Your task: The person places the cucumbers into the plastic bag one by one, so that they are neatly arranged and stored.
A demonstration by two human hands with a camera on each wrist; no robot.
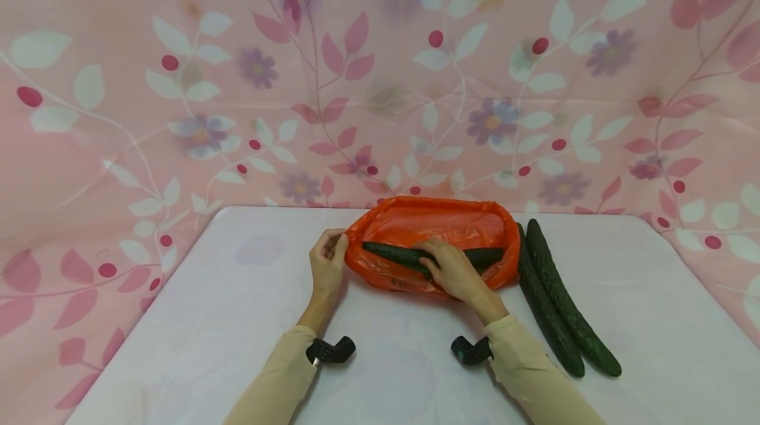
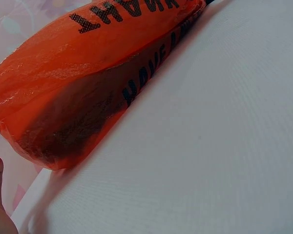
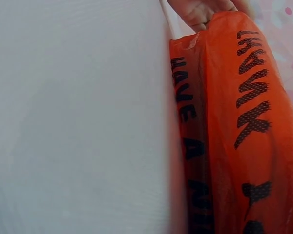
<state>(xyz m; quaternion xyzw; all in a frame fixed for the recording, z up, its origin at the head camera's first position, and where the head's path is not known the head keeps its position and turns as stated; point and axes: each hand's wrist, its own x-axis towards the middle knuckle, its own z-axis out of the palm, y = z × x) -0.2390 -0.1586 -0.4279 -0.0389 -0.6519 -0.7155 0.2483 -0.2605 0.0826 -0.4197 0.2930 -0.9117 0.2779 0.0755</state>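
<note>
An orange plastic bag (image 1: 439,219) lies on the table with its mouth held wide. My left hand (image 1: 327,263) pinches the bag's rim at its left end, between thumb and fingers. Inside the mouth, my right hand (image 1: 456,272) reaches over a long dark green cucumber (image 1: 388,253) and grips it near the middle. That cucumber lies crosswise, and the fingers hide part of it. Black printed letters run along the bag's side (image 3: 254,92) in the right wrist view. Through the bag's thin wall (image 2: 88,53) in the left wrist view, a dark long shape shows.
Two more cucumbers, an inner one (image 1: 549,313) and an outer one (image 1: 570,306), lie side by side on the white table (image 1: 249,299), just right of the bag. A pink floral cloth (image 1: 380,82) hangs behind the table's far edge.
</note>
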